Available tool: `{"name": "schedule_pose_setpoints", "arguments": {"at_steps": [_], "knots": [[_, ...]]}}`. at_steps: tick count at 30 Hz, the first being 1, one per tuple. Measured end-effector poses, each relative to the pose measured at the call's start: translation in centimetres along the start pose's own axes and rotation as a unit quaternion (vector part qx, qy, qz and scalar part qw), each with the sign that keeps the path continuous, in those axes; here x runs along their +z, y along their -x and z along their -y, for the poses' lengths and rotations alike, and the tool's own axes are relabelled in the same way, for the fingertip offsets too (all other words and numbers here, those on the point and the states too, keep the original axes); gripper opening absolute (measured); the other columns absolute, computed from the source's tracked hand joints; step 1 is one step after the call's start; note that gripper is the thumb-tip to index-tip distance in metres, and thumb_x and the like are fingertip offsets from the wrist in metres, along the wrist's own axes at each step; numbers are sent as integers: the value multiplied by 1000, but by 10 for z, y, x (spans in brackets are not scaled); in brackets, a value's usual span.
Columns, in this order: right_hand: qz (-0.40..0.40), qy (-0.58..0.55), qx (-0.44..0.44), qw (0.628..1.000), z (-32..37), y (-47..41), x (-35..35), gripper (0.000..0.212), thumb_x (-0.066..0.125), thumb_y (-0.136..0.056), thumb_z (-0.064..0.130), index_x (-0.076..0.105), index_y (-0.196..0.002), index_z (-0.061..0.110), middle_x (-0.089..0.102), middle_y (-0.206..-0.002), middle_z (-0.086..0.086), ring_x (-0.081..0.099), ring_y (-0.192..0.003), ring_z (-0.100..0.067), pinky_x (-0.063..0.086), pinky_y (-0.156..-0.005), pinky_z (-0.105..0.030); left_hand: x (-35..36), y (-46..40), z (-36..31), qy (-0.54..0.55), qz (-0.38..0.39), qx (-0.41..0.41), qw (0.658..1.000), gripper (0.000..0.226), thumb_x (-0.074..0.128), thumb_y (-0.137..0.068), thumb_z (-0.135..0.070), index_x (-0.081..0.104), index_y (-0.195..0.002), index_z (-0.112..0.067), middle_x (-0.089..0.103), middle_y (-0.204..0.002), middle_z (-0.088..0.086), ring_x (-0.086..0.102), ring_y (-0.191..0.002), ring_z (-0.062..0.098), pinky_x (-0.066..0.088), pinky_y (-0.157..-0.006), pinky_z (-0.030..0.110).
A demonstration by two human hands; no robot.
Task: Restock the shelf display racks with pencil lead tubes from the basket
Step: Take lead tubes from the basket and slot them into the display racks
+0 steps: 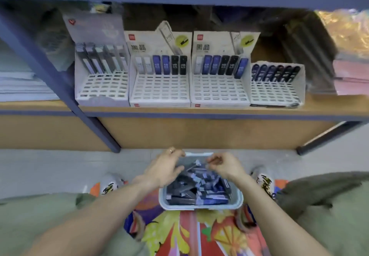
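At the bottom centre of the frame, a pale blue plastic basket (201,206) sits on a bright patterned mat (199,233), heaped with dark blue and black pencil lead tubes (197,186) lying crisscross, with no common long axis. Both hands hover over the basket's far end. The left hand (165,167) has its fingers curled downward toward the pile, and whether it grips a tube is hidden. The right hand (223,166) pinches its fingertips together, apparently on a tube, though blur prevents certainty. The tubes lie directly beneath both hands, about equally near.

Farther up the frame, on the wooden shelf (199,110), four white slotted display racks (159,88) stand side by side, each holding only a back row of upright tubes, with the front slots vacant.
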State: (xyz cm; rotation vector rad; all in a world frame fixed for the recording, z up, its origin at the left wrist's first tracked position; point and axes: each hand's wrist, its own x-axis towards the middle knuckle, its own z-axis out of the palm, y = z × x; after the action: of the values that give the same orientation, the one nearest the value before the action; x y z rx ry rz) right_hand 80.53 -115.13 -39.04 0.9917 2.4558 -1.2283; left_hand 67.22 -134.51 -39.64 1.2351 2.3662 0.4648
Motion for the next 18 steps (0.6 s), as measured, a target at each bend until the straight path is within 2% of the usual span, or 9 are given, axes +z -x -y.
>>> {"name": "schedule_pose_setpoints", "arguments": {"at_steps": [1,2,5,10,13,15,18], "knots": [[37,8,31,999,-18,-2,10,15,77,-85,13,76,-98,20,70,-90,4,66,-86,-13,53,-85,-30,17,-2,1,1,34,-23,999,45,61,-98,-29,52,-140,-18,56,-132,9,53,-124,32,44,-101,42],[64,16,51,997,-31,-5,20,24,77,-86,11,73,-109,12,70,-96,0,65,-91,-15,53,-87,-31,31,-5,1,7,54,-43,998,49,63,-97,-29,50,-143,-18,56,-135,10,52,-128,32,44,-103,41],[91,14,54,994,-51,-14,46,48,77,-85,12,62,-130,9,68,-124,-6,65,-114,-23,52,-98,-35,63,-8,-1,34,88,-77,993,61,68,-94,-28,43,-149,-21,53,-141,9,49,-132,30,41,-108,36],[89,21,44,995,-63,-19,79,63,77,-81,10,54,-140,17,65,-133,-5,64,-118,-24,52,-98,-34,97,-20,5,-31,125,-51,990,78,71,-92,-26,30,-158,-18,39,-152,10,38,-139,31,33,-115,34],[89,44,36,994,-67,-24,93,73,79,-80,12,49,-146,22,57,-144,-3,58,-128,-23,47,-105,-31,107,-29,10,-71,145,-32,986,81,69,-91,-28,25,-159,-19,34,-153,8,34,-141,30,37,-114,39],[82,48,39,995,-69,-29,98,73,79,-81,12,50,-146,24,55,-146,-5,57,-129,-24,45,-107,-31,112,-33,12,-106,149,-19,983,79,67,-92,-31,25,-158,-20,33,-148,8,35,-138,30,41,-108,42],[60,53,44,996,-68,-33,99,65,78,-80,10,57,-141,23,60,-140,-4,61,-123,-23,48,-105,-32,119,-38,16,-157,135,1,978,77,66,-93,-31,25,-158,-20,32,-143,11,34,-134,32,38,-106,43]]}}
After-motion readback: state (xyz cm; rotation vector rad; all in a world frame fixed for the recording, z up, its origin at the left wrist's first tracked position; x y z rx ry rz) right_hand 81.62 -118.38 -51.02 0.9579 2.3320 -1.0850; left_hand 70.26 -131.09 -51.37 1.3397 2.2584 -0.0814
